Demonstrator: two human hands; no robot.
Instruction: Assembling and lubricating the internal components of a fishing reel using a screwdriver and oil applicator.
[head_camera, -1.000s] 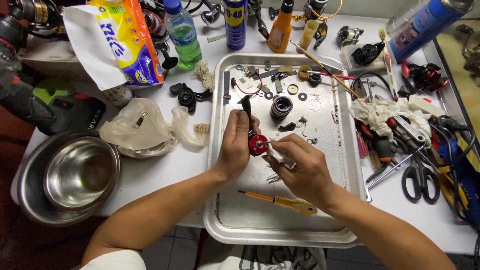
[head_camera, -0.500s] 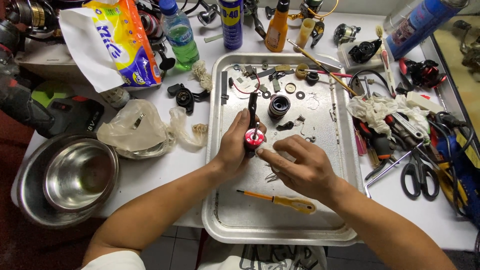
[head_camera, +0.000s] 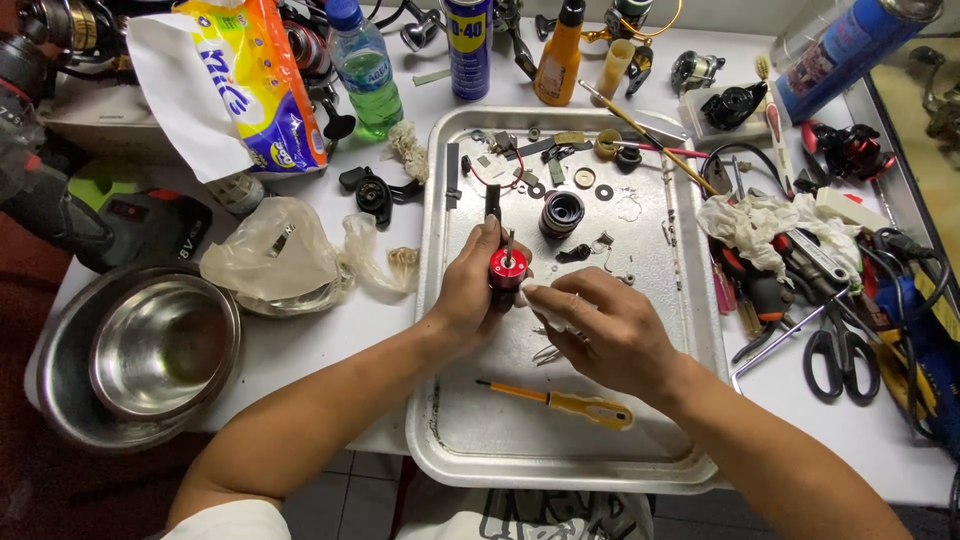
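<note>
My left hand (head_camera: 468, 290) grips a small red and black reel part (head_camera: 508, 266) with a thin metal shaft standing up from its red face, held over a metal tray (head_camera: 560, 455). Just right of it, my right hand (head_camera: 600, 325) pinches a bit of white tissue against the side of that part. A black cylindrical spool (head_camera: 561, 213) and several small washers, screws and springs lie on the tray behind the hands. Nearer me on the tray lies an orange-handled screwdriver (head_camera: 570, 401).
A steel bowl (head_camera: 150, 350) and crumpled plastic bag (head_camera: 275, 255) sit at left. Behind the tray stand a green bottle (head_camera: 365, 68), blue spray can (head_camera: 466, 45) and orange bottle (head_camera: 560, 55). Scissors (head_camera: 840, 350), pliers, rags and cables crowd the right side.
The left hand has turned the red part so its red face and shaft point upward. The right hand has moved in against it with the tissue.
</note>
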